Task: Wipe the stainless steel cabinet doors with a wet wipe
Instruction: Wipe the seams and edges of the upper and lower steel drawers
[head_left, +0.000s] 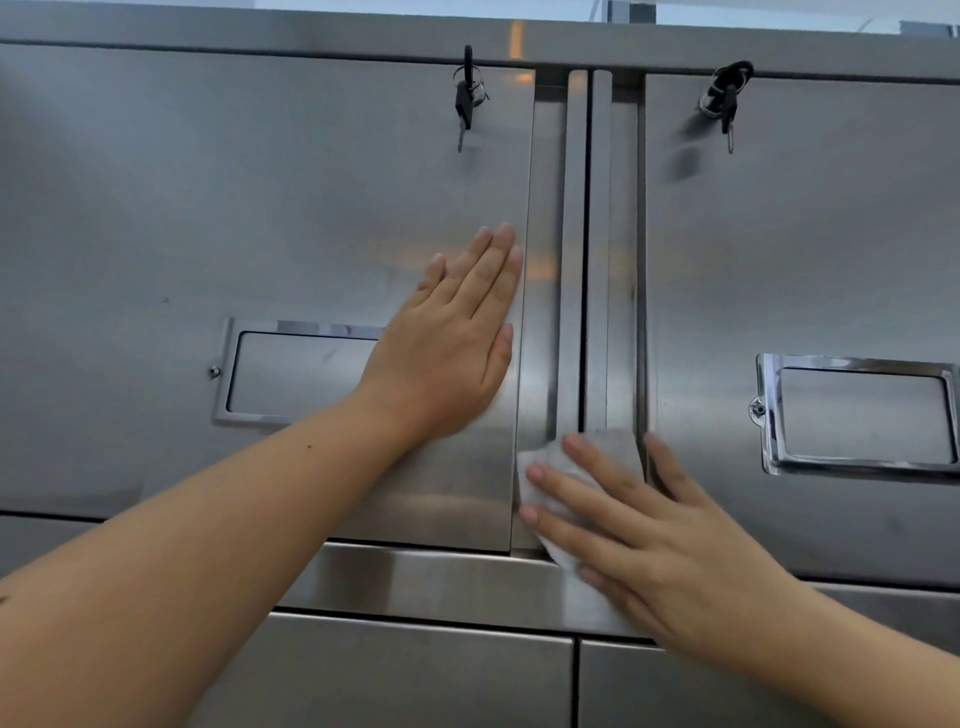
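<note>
right grip (660, 545) flat, unclenched, over wet wipe (551, 464) | left grip (447, 358) flat on door (260, 208)

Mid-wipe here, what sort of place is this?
Probably a workplace storage or locker area, perhaps a commercial kitchen; I cannot be sure. Stainless steel cabinet doors fill the view, keys hang in their locks, and each has a chrome label frame.
</note>
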